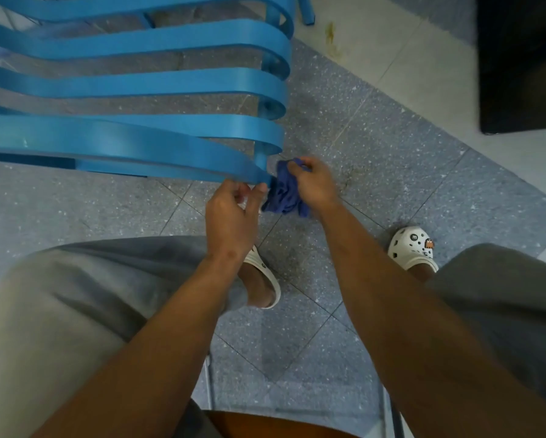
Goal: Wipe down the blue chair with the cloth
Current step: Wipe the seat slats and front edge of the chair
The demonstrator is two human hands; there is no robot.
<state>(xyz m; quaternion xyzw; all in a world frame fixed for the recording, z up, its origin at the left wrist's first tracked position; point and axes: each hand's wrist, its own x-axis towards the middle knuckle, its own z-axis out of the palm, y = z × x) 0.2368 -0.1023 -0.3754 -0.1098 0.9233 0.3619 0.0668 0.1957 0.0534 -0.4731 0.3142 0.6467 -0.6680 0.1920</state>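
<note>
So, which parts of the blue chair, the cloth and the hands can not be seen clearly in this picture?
Head view only:
- Blue chair: its left and top are cut off by the frame edges.
- Cloth: partly covered by the right hand, so its full shape is hidden.
- Left hand: fingertips motion-blurred at the lowest slat, so its grip is unclear.
</note>
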